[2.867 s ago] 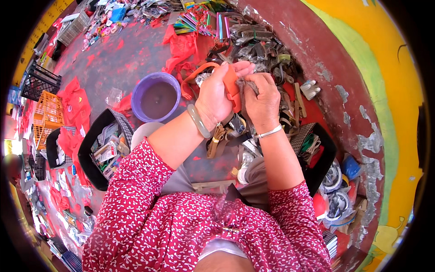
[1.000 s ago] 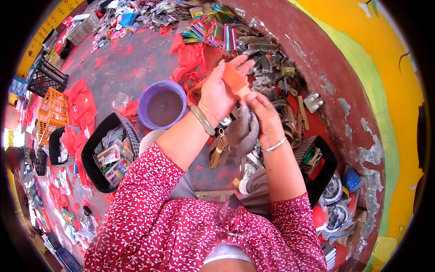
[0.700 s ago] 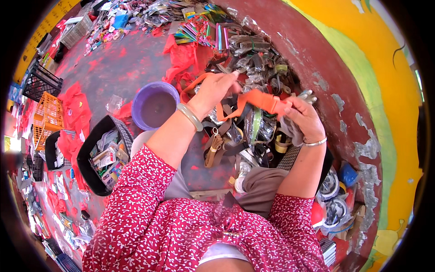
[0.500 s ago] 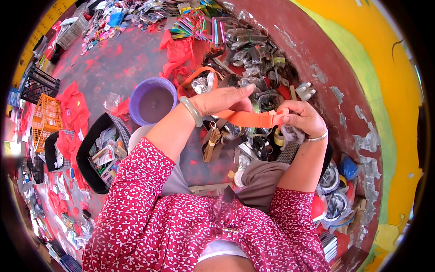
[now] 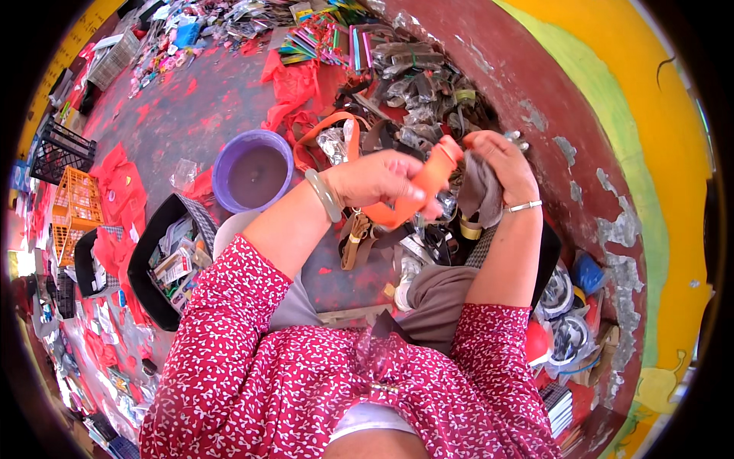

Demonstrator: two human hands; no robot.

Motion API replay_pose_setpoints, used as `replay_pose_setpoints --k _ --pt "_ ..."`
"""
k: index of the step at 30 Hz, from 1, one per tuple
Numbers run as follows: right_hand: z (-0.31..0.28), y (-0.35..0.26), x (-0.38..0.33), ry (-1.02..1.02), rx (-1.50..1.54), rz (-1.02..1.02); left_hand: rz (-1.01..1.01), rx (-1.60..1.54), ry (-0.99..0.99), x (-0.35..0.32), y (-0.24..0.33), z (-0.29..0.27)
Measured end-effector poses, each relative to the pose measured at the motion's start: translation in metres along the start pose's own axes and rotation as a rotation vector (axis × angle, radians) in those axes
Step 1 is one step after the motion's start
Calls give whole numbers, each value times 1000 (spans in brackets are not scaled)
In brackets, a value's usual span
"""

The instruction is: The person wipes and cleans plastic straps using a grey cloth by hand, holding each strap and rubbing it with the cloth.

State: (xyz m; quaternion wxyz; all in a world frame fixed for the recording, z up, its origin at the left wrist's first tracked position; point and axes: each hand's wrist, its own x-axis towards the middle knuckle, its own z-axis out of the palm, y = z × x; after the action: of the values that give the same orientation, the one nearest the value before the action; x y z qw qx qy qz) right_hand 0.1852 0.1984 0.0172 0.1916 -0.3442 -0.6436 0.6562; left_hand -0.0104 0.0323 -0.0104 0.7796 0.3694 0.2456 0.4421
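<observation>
My left hand [image 5: 378, 183], with a pale bangle at its wrist, is closed on an orange strap [image 5: 430, 180]. The strap bends up from the fingers, its end reaching close to my right hand [image 5: 505, 164]. That hand grips a grey cloth [image 5: 480, 193], which hangs below the fingers. Another orange loop [image 5: 306, 145] lies beyond my left wrist, among the piled goods. Under my hands lies a brown strap [image 5: 355, 243] with a metal clip. Whether my right fingertips touch the orange end, I cannot tell.
A purple basin [image 5: 222, 172] of murky water stands to the left, near a black box [image 5: 145, 268] of small packets. Wrapped goods [image 5: 413, 69] are heaped along the peeling wall [image 5: 550, 126]. An orange crate [image 5: 76, 195] sits far left, and bagged round items [image 5: 562, 336] lie at right.
The strap was stretched level between both hands; its right end has now come away from my right hand's grip and tilts upward. My right hand has risen, with the grey cloth hanging more fully.
</observation>
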Motion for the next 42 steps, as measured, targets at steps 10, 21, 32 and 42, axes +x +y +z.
replay_pose_setpoints --k 10,21,32,42 --pt "34 -16 -7 130 676 -297 413 48 461 10 5 0" --pt "100 -9 -6 250 -832 -959 386 -293 293 4 -8 -5" --pt "117 8 -5 610 -911 -475 266 704 418 -4 0 19" --pt "28 37 37 250 351 -38 340 104 394 3 -4 -4"
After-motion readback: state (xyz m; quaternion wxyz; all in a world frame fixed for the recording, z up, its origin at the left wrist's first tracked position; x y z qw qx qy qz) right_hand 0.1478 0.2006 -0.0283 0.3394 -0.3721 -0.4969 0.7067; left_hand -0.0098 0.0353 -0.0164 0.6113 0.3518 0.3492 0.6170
